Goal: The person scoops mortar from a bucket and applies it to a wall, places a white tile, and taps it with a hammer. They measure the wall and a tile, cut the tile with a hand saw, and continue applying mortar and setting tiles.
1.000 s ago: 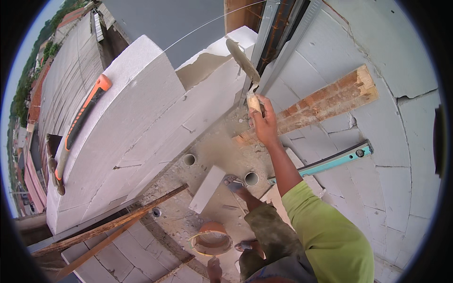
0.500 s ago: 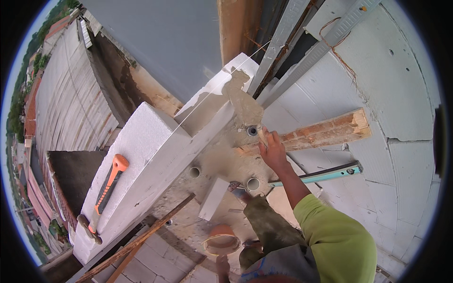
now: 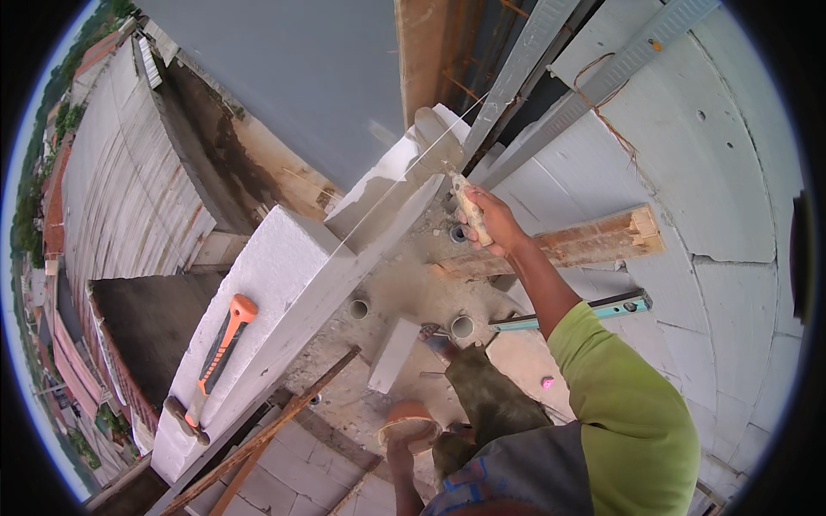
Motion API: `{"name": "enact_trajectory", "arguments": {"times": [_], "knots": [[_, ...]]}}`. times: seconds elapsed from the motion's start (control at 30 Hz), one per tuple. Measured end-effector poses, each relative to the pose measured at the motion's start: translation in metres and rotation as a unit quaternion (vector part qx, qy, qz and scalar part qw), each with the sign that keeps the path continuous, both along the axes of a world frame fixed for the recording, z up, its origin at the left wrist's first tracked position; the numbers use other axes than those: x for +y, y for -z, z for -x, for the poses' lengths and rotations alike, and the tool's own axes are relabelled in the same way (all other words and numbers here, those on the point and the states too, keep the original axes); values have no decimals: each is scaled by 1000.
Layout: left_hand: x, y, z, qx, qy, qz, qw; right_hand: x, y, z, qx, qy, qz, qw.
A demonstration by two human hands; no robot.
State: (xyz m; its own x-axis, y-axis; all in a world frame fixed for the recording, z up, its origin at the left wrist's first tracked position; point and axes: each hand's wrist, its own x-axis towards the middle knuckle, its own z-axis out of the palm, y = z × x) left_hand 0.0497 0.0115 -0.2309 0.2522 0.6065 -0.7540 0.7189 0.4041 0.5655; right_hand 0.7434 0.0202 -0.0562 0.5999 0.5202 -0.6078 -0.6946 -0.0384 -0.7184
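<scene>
My right hand (image 3: 486,215) is closed round the pale, mortar-crusted handle of a trowel (image 3: 433,136). The trowel's blade lies against grey mortar (image 3: 379,202) on top of the white block wall (image 3: 301,322), near its far end and beside a stretched string (image 3: 400,179). Low in the view, my left hand (image 3: 398,449) is closed on the near rim of an orange-brown bucket (image 3: 420,411); its fingertips are hidden. A hammer (image 3: 222,361) with an orange and black handle rests on the raised block at left.
Several pipe ends (image 3: 462,327) rise from the dusty floor. A loose white block (image 3: 393,355), a wooden plank (image 3: 576,242) and a teal spirit level (image 3: 572,311) lie around my legs. Metal channels (image 3: 594,95) slant at upper right. Beyond the wall, roofs (image 3: 142,172) lie lower down.
My right hand and the trowel have moved away from me, toward the wall's far end, and the blade has turned. My left hand has come up to the bucket's rim.
</scene>
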Motion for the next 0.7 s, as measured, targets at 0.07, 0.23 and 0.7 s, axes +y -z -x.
{"name": "enact_trajectory", "arguments": {"times": [0.07,0.23,0.7], "knots": [[1,-13,-7,15,-11,36,999,-21,10,25,18,4,0,1000],[-6,-24,8,34,-23,39,998,-97,25,86,70,-3,-2,998],[-3,-63,3,94,-87,60,990,-7,-28,71,13,-26,60,998]]}}
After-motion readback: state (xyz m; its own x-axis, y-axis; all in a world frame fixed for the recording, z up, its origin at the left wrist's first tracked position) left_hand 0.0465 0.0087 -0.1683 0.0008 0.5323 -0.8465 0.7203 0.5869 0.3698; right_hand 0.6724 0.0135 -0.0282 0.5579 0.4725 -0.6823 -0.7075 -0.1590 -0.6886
